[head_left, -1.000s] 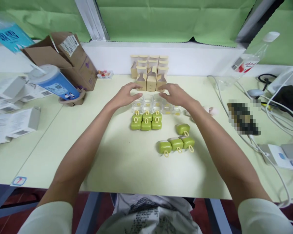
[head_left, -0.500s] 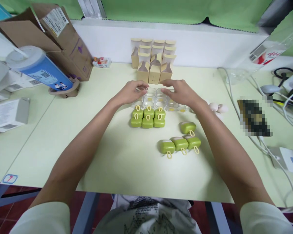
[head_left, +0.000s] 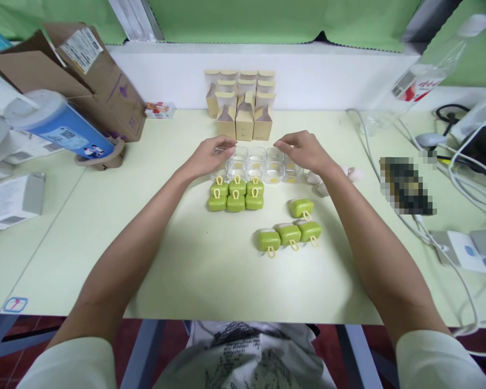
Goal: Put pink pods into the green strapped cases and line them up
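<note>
Clear plastic cups [head_left: 255, 168], several with a yellow label, stand grouped in rows at mid-table. My left hand [head_left: 210, 156] rests at their left end, fingers curved and apart from the thumb, with a cup edge showing between them. At the right end, my right hand [head_left: 305, 151] has its thumb and fingertips at the back cups, partly hiding that side. Neither hand has lifted anything. Green lidded pieces with yellow loops [head_left: 236, 202] sit in two rows just in front of the cups. More green pieces [head_left: 289, 234] with pale bottoms lie on their sides nearer me.
Open small cardboard boxes [head_left: 244, 123] stand in rows by the wall. Pale rounded pieces [head_left: 354, 174] lie beyond my right forearm. A large carton [head_left: 105, 92] and blue cup [head_left: 71, 127] stand left; a plastic bottle [head_left: 425, 75], cables and a pixelated object [head_left: 407, 186] are right.
The cups at the right end, skewed before, now line up more evenly with the others. Both hands stay at the ends of the group. The whole view has shifted slightly.
</note>
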Demonstrator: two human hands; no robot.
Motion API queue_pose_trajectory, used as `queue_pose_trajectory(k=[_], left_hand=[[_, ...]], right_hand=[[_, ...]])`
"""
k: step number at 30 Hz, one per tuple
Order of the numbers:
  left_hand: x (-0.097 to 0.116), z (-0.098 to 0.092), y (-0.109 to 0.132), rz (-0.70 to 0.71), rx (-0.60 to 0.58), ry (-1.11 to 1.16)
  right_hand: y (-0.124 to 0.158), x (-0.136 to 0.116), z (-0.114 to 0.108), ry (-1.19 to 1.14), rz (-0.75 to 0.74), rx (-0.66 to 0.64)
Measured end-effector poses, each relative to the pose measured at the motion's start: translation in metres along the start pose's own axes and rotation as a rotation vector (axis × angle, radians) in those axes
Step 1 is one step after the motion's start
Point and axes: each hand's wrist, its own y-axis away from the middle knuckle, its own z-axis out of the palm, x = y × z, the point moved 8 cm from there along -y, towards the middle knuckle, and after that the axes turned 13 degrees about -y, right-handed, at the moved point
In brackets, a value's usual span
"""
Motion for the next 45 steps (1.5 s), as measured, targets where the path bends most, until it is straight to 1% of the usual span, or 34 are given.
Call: queue_pose_trajectory(k=[4,6,7,9,10,11,12,13,14,15,16,17,18,20,22,24,25,27,29,30,31,32,34,36,38,41,43,45], left_hand=[[0.0,-0.001,-0.001,0.008,0.009,-0.047],[0.011,-0.012,0.0,0.026,0.061,-0.14],[0.021,-0.02,0.003,0.046,0.104,-0.184],[0.05,-0.036,0.016,0.108,0.189,-0.228],[0.068,-0.039,0.026,0.149,0.187,-0.209],[0.085,-0.037,0.04,0.189,0.154,-0.189],[0.103,-0.03,0.058,0.243,0.095,-0.178],[0.121,-0.018,0.078,0.322,0.015,-0.175],[0.138,0.0,0.101,0.43,-0.088,-0.186],[0.151,0.023,0.126,0.538,-0.205,-0.226],[0.159,0.044,0.148,0.629,-0.268,-0.289],[0.162,0.061,0.165,0.674,-0.265,-0.372],[0.162,0.075,0.177,0.692,-0.23,-0.447],[0.158,0.093,0.19,0.68,-0.145,-0.51],[0.153,0.098,0.191,0.622,-0.117,-0.492],[0.15,0.09,0.187,0.516,-0.093,-0.364],[0.147,0.081,0.184,0.432,-0.067,-0.254],[0.138,0.064,0.179,0.201,-0.018,0.05],[0.128,0.056,0.179,-0.03,0.015,0.381],[0.126,0.055,0.181,-0.11,0.022,0.519],[0.126,0.055,0.183,-0.159,0.029,0.618],[0.128,0.054,0.184,-0.178,0.036,0.671],[0.133,0.05,0.184,-0.141,0.053,0.65],[0.14,0.044,0.181,-0.036,0.098,0.517],[0.147,0.034,0.176,0.09,0.186,0.335],[0.157,0.021,0.166,0.25,0.323,0.094],[0.165,0.018,0.16,0.351,0.376,-0.022],[0.172,0.018,0.158,0.445,0.416,-0.117]], right_hand=[[0.003,-0.008,-0.009,-0.011,0.006,0.002],[0.007,-0.015,-0.014,0.032,0.018,-0.022],[0.011,-0.023,-0.019,0.058,0.007,-0.013],[0.024,-0.047,-0.036,0.096,-0.057,0.052],[0.035,-0.061,-0.046,0.104,-0.102,0.096],[0.048,-0.075,-0.052,0.1,-0.139,0.096],[0.063,-0.086,-0.054,0.097,-0.159,0.047],[0.081,-0.094,-0.053,0.094,-0.172,-0.023],[0.1,-0.1,-0.05,0.097,-0.174,-0.088],[0.119,-0.103,-0.049,0.117,-0.169,-0.108],[0.137,-0.105,-0.05,0.121,-0.166,-0.08],[0.155,-0.105,-0.05,0.105,-0.169,-0.035],[0.172,-0.106,-0.049,0.067,-0.175,-0.001],[0.199,-0.104,-0.039,-0.03,-0.173,0.009],[0.217,-0.104,-0.027,-0.09,-0.178,-0.008],[0.227,-0.107,-0.015,-0.101,-0.202,-0.034],[0.229,-0.109,-0.008,-0.092,-0.222,-0.049],[0.23,-0.113,0.006,-0.055,-0.28,-0.065],[0.229,-0.118,0.02,-0.018,-0.368,-0.04],[0.229,-0.121,0.025,-0.011,-0.42,-0.008],[0.229,-0.124,0.029,-0.012,-0.473,0.034],[0.229,-0.126,0.032,-0.016,-0.521,0.078],[0.228,-0.129,0.035,-0.006,-0.587,0.142],[0.225,-0.132,0.035,0.047,-0.618,0.162],[0.22,-0.134,0.032,0.113,-0.631,0.166],[0.21,-0.135,0.023,0.202,-0.659,0.212],[0.206,-0.134,0.019,0.248,-0.698,0.239],[0.204,-0.132,0.018,0.281,-0.733,0.245]])
